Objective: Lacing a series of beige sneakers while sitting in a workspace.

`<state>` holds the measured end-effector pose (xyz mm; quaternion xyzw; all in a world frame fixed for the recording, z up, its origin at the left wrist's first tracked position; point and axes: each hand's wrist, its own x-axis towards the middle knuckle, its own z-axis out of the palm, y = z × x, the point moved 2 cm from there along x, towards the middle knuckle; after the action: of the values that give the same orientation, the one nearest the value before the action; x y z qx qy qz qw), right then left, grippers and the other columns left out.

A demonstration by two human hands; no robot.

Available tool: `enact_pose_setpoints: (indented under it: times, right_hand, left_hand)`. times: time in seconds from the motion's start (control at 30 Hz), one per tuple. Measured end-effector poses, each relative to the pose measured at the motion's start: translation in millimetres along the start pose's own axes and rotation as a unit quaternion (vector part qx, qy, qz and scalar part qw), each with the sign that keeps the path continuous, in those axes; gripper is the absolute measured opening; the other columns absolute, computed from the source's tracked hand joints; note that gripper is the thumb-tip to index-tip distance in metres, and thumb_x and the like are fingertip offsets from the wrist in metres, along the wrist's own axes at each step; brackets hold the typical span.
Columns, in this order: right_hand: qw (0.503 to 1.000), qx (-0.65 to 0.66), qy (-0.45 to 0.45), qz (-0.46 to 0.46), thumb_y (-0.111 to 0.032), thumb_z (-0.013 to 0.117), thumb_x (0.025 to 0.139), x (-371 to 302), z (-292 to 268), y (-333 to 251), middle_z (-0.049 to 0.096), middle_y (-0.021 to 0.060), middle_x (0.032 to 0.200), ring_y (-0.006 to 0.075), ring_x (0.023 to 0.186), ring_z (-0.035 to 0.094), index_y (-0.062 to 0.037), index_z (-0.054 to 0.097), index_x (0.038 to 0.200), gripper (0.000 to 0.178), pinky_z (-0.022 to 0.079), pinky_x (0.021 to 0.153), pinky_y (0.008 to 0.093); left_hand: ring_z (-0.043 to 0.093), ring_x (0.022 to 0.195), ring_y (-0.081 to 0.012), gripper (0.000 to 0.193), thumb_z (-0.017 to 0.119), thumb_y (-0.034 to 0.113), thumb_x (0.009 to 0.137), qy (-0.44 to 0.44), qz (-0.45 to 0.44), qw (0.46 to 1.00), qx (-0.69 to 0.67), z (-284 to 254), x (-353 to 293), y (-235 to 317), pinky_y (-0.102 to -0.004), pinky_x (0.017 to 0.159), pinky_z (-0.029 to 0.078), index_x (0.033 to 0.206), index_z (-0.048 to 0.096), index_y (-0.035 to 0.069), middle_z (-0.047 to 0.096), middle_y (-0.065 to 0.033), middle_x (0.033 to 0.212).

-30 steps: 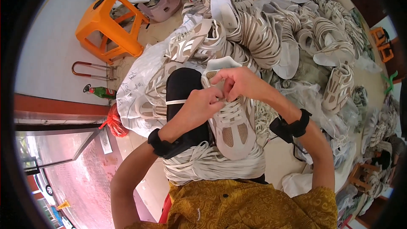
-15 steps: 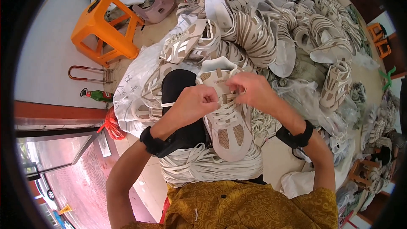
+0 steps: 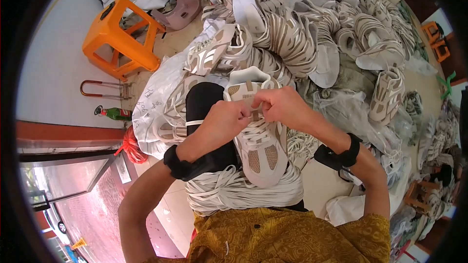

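A beige and white sneaker (image 3: 263, 163) rests toe toward me on my lap, its tongue and collar pointing away. White shoelace (image 3: 256, 135) crosses its lower eyelets. My left hand (image 3: 226, 118) is closed at the left side of the upper eyelets, fingertips pinching the shoelace. On the other side, my right hand (image 3: 279, 104) is closed too, its thumb and forefinger pinched on the shoelace over the tongue. The fingers hide most of the lace there. Under the shoe lies a thick bundle of white laces (image 3: 243, 192); a black padded piece (image 3: 202, 97) is beside it.
Rows of stacked shoe uppers (image 3: 287, 39) pile up ahead on white sacking (image 3: 151, 112) and clear plastic (image 3: 348, 109). At the left are an orange stool (image 3: 114, 34), a green bottle (image 3: 117, 113) and a red string bundle (image 3: 130, 147). More shoes (image 3: 438, 153) lie far right.
My right hand has moved slightly left, toward my left hand, and its fingers have drawn together over the tongue. The left hand stays nearly in place. The shoe has barely shifted.
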<state>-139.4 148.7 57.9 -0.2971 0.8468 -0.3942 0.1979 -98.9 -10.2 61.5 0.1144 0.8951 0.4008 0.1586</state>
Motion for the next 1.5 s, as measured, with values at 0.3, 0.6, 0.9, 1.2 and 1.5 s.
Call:
enact_pose_setpoints:
  times: [0.3, 0.6, 0.9, 1.2, 1.5]
  right_hand:
    - [0.962, -0.165, 0.099, -0.194, -0.005, 0.062, 0.060, -8, 2, 14, 0.055, 0.0084, 0.063, 0.0106, 0.050, 0.052, 0.0017, 0.057, 0.075, 0.017, 0.037, 0.041, 0.0236]
    - [0.870, 0.462, -0.136, 0.109, -0.009, 0.060, 0.069, 2, -9, 35, 0.043, -0.0014, 0.048, 0.0050, 0.039, 0.039, 0.0003, 0.054, 0.065, 0.012, 0.026, 0.035, 0.0196]
    - [0.990, 0.118, -0.032, 0.076, -0.021, 0.065, 0.068, 26, -19, 84, 0.048, 0.0005, 0.049, 0.0087, 0.036, 0.038, -0.0020, 0.060, 0.067, 0.020, 0.026, 0.038, 0.0232]
    - [0.991, 0.079, 0.026, -0.109, -0.023, 0.067, 0.063, -3, -27, 39, 0.050, 0.0016, 0.052, 0.0075, 0.042, 0.041, -0.0023, 0.060, 0.070, 0.023, 0.029, 0.039, 0.0236]
    - [0.790, 0.601, -0.038, 0.116, -0.011, 0.055, 0.077, -4, -13, 61, 0.041, -0.0008, 0.048, 0.0045, 0.037, 0.030, 0.0011, 0.055, 0.065, 0.017, 0.020, 0.036, 0.0197]
  left_hand:
    - [0.059, 0.056, -0.0253, 0.014, 0.056, 0.013, 0.069, -0.006, -0.088, 0.995, -0.050, 1, 7, -1, -0.0310, 0.054, 0.045, 0.073, 0.061, 0.000, 0.058, -0.0147, 0.063]
    - [0.048, 0.044, -0.0066, 0.007, 0.054, 0.006, 0.075, 0.029, 0.018, 0.998, -0.053, 4, 1, -2, -0.0210, 0.040, 0.039, 0.077, 0.056, 0.000, 0.052, -0.0018, 0.056]
    - [0.050, 0.044, -0.0088, 0.007, 0.052, 0.004, 0.076, -0.040, -0.146, 0.974, -0.169, 2, 14, -4, -0.0215, 0.038, 0.039, 0.079, 0.054, -0.002, 0.051, -0.0031, 0.058]
    - [0.053, 0.048, -0.0100, 0.013, 0.052, 0.007, 0.076, -0.102, -0.168, 0.933, -0.300, -3, 14, -8, -0.0201, 0.042, 0.040, 0.087, 0.053, 0.000, 0.052, -0.0020, 0.062]
    - [0.056, 0.055, -0.0081, 0.009, 0.050, 0.005, 0.078, 0.033, -0.102, 0.982, -0.158, -5, 1, -5, -0.0200, 0.047, 0.043, 0.084, 0.054, -0.001, 0.056, -0.0030, 0.066]
